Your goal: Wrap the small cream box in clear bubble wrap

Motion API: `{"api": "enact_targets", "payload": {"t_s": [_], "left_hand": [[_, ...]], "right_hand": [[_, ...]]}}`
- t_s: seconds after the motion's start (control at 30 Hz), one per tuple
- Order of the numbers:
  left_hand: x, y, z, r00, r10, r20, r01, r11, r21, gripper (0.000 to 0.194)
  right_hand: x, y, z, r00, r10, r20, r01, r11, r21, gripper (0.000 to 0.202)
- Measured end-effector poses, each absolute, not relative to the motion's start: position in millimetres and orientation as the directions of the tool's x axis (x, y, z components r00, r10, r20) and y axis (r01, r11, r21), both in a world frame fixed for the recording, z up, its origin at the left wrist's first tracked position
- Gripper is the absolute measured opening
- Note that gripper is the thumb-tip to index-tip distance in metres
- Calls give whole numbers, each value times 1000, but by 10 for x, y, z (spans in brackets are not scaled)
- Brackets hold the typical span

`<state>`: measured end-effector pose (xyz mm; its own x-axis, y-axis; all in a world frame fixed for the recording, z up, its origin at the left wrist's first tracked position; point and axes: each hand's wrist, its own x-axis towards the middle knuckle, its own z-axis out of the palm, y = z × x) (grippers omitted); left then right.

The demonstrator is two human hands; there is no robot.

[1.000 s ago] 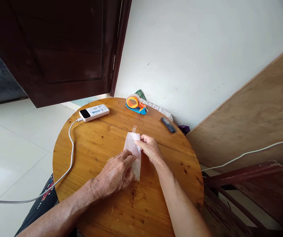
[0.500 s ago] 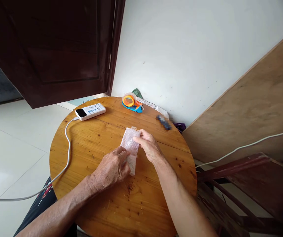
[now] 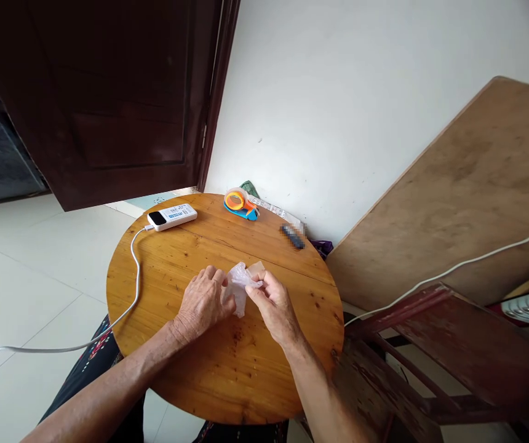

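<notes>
A small piece of bubble wrap (image 3: 238,288), clear and crumpled, is between my two hands over the middle of the round wooden table. My right hand (image 3: 274,303) pinches its upper right part between thumb and fingers. At the left edge of the wrap, my left hand (image 3: 205,303) has its fingers curled and its thumb against the plastic, holding that side. A flat, pale brownish flap (image 3: 256,268) sticks out behind the wrap near my right fingertips. Whatever the wrap may contain is hidden.
On the table (image 3: 167,271) lie a white device (image 3: 173,217) with a cable (image 3: 138,277), an orange and blue tape dispenser (image 3: 241,204), and a blurred dark object (image 3: 292,236). A wall stands behind. A dark red wooden chair (image 3: 430,344) is at the right.
The bubble wrap has gone from a flat, smooth strip to a crumpled, bunched shape. My right hand has pulled its upper part down and toward me. The camera view has shifted slightly.
</notes>
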<state>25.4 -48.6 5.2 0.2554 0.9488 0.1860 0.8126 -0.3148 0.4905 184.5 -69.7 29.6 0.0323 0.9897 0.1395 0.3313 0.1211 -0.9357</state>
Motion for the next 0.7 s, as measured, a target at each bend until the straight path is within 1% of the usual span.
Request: {"api": "enact_targets", "payload": {"t_s": [0.1, 0.17, 0.23, 0.33, 0.37, 0.4, 0.47, 0.5, 0.53, 0.6, 0.67, 0.7], "left_hand": [[242, -494, 63, 238, 964, 118, 798, -264, 542, 12], [237, -491, 46, 225, 970, 91, 779, -235, 581, 15], [237, -474, 8, 208, 973, 98, 752, -224, 620, 26], [232, -425, -64, 241, 958, 158, 688, -284, 668, 53], [223, -406, -82, 277, 943, 186, 654, -327, 682, 56], [206, -389, -93, 321, 924, 209, 612, -371, 699, 53], [146, -368, -93, 417, 877, 239, 498, -440, 747, 35], [102, -365, -84, 468, 849, 246, 431, -462, 775, 29], [52, -367, -73, 517, 819, 248, 367, -475, 800, 29], [-46, -381, -57, 617, 740, 268, 263, -514, 816, 38], [-107, -394, -67, 650, 706, 282, 271, -561, 782, 50], [-115, -396, -84, 655, 697, 292, 280, -582, 763, 52]], "right_hand": [[1874, -706, 283, 32, 985, 167, 338, 147, -929, 13], [1878, -711, 280, 20, 983, 182, 352, 163, -922, 12], [1866, -741, 257, 3, 980, 200, 374, 185, -909, 11], [1828, -854, 160, -33, 962, 272, 440, 258, -860, 9], [1816, -904, 111, -52, 949, 311, 467, 298, -833, 9], [1806, -954, 59, -73, 932, 356, 494, 344, -799, 9], [1796, -1045, -46, -124, 883, 452, 539, 442, -717, 13], [1795, -1079, -93, -150, 856, 495, 558, 487, -672, 17], [1797, -1103, -134, -173, 830, 531, 577, 522, -628, 20], [1800, -1118, -197, -211, 793, 571, 617, 561, -551, 24], [1799, -1096, -239, -234, 768, 596, 660, 575, -483, 26], [1796, -1075, -254, -238, 758, 607, 679, 577, -454, 27]]}}
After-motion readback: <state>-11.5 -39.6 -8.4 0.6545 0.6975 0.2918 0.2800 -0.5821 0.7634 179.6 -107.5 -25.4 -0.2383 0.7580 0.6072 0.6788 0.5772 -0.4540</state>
